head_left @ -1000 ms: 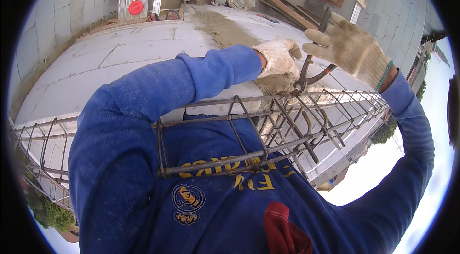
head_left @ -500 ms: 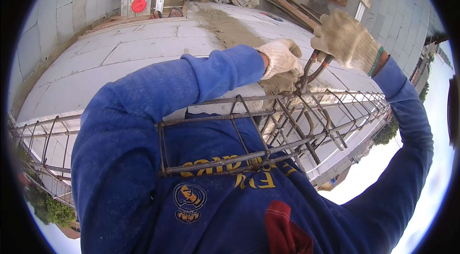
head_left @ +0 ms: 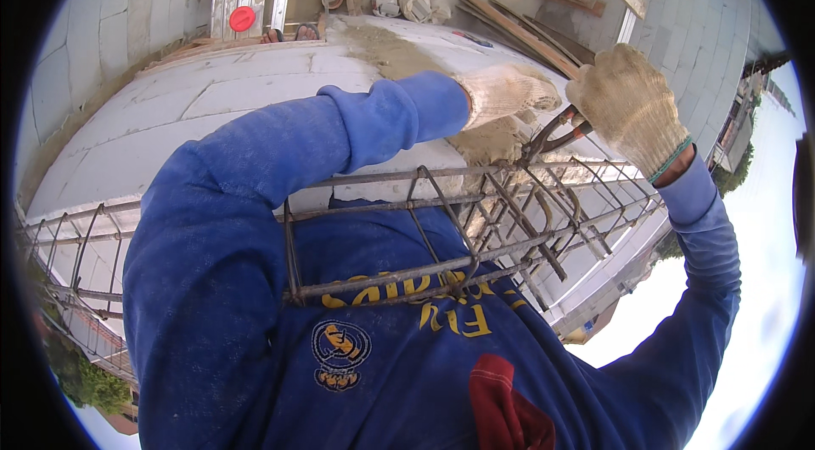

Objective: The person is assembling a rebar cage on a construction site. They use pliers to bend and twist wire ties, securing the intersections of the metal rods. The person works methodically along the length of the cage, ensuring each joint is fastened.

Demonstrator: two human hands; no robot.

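Observation:
My right hand [head_left: 630, 102], in a knitted off-white work glove, is wrapped round the handles of a pair of pincers [head_left: 553, 141]. Their dark jaws point down at the upper bar of a rebar cage [head_left: 475, 263], by a crossing of bars; the exact bite is hidden. My left hand [head_left: 508, 96], gloved alike, hovers just left of the pincers above a patch of mortar [head_left: 486, 143]. Motion smears its fingers, so their grip cannot be made out. The cage runs across in front of my torso, with several stirrups and short bar ends sticking out.
White blocks [head_left: 255, 102] form a surface beyond the cage, with a mortar strip [head_left: 386, 51] across it. Another person's sandalled feet [head_left: 289, 34] stand near a red round lid [head_left: 242, 19]. Planks [head_left: 531, 34] and bags [head_left: 416, 7] lie at the back. Open sky shows at right.
My left hand has moved right, toward the pincers, its fingers reaching out from a bent pose. The right hand has shifted slightly down and tilted the pincers' handles further right.

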